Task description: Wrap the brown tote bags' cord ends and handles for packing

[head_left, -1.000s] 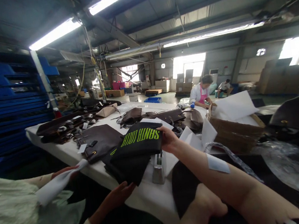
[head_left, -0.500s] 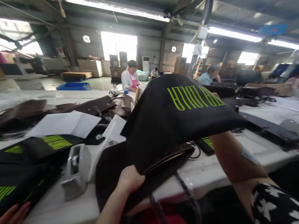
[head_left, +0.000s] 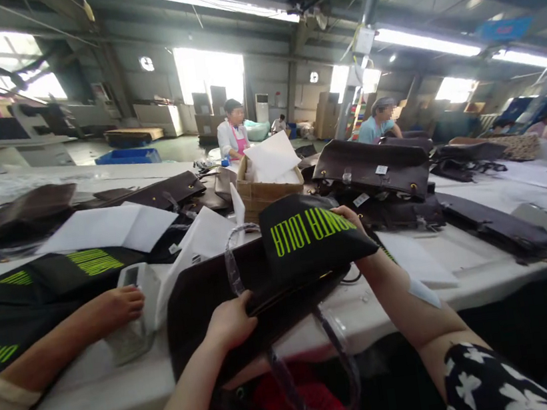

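A dark brown bag lies at the table's front edge, its wrapped handles looping above it and hanging below. My left hand is closed on the rim of the bag's opening. A black fabric piece with green lettering is bunched over the bag's right part. My right hand grips that black piece at its right end, fingers over the top. Whether its lower edge is inside the bag cannot be made out.
Another person's hand rests on a grey tape dispenser at left. Black lettered pieces lie further left. Beyond are white sheets, an open cardboard box and stacked brown bags. Another person's hand shows at far right.
The black piece has come down and bunched lower over the bag, with my right hand lowered too. The other person's hand at left has moved onto the tape dispenser.
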`<state>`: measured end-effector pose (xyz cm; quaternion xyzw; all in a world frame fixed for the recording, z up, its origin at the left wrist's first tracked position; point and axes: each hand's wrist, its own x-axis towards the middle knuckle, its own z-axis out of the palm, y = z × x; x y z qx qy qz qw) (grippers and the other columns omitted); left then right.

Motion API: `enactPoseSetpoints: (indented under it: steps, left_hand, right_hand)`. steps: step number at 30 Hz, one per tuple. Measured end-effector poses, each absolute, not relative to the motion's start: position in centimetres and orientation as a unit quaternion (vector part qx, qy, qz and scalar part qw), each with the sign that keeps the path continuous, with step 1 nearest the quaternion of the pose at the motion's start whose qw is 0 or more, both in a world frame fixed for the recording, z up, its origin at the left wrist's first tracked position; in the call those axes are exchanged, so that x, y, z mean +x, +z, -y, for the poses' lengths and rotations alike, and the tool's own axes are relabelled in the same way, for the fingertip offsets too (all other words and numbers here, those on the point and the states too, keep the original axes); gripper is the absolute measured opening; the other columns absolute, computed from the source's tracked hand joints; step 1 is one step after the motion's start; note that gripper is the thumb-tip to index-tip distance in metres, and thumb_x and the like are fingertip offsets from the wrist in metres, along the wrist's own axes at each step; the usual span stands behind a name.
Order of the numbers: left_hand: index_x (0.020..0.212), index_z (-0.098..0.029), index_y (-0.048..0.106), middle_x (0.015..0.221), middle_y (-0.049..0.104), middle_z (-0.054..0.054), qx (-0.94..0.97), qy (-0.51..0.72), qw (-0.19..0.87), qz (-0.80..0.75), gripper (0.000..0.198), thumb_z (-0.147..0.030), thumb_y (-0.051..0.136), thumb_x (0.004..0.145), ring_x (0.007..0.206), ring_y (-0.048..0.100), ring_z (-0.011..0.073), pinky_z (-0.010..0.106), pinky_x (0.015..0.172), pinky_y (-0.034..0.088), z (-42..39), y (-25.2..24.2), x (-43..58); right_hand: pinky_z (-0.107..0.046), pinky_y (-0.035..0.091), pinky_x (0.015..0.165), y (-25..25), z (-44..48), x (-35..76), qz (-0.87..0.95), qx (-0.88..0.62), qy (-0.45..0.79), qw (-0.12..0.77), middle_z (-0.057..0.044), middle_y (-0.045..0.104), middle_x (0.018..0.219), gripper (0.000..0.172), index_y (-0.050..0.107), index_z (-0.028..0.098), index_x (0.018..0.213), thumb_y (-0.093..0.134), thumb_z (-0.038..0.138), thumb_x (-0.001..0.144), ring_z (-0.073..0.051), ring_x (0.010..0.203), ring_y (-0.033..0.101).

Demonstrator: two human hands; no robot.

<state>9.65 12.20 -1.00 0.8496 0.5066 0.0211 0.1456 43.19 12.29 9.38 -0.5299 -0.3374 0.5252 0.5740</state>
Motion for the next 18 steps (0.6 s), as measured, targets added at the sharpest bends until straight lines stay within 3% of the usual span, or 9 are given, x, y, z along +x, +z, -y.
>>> enactPoseSetpoints:
  steps: [4,9,13,18]
  left_hand:
    - [0.117,-0.023,0.057,0.102,0.072,0.01,0.85,0.022,0.139,-0.508,0.047,-0.028,0.054,0.07,0.098,0.066,0.0287,0.034,0.079,0.047,-12.0,-0.9,9.7]
    - [0.116,-0.024,0.058,0.102,0.072,0.009,0.852,0.024,0.138,-0.504,0.046,-0.027,0.054,0.07,0.098,0.066,0.0286,0.035,0.079,0.047,-12.2,-1.0,9.8]
    - [0.115,-0.025,0.058,0.102,0.072,0.008,0.851,0.023,0.145,-0.504,0.045,-0.027,0.055,0.07,0.097,0.066,0.0271,0.033,0.078,0.047,-12.4,-1.1,9.7]
    - [0.112,-0.026,0.059,0.1,0.072,0.008,0.852,0.027,0.141,-0.503,0.041,-0.029,0.055,0.071,0.096,0.067,0.0279,0.034,0.077,0.047,-12.3,-1.0,9.8]
  right_hand:
    - [-0.034,0.054,0.07,5.3,-13.4,42.2,0.284,-0.542,0.617,0.495,-0.01,0.069,0.07,0.015,0.062,0.013,0.078,0.053,0.024,0.08,-0.024,0.073,0.067]
    - [-0.026,0.051,0.066,2.6,-14.0,44.2,0.35,-0.629,0.5,0.481,-0.005,0.069,0.073,0.009,0.062,0.014,0.079,0.068,0.021,0.076,-0.015,0.067,0.063]
    - [-0.02,0.046,0.06,2.2,-13.8,44.6,0.372,-0.653,0.463,0.47,-0.003,0.068,0.072,0.015,0.063,0.013,0.074,0.075,0.023,0.073,-0.012,0.065,0.061]
    - [-0.025,0.051,0.069,1.4,-13.0,42.4,0.394,-0.603,0.526,0.452,-0.007,0.072,0.09,0.028,0.067,0.015,0.092,0.078,0.023,0.068,-0.017,0.077,0.066]
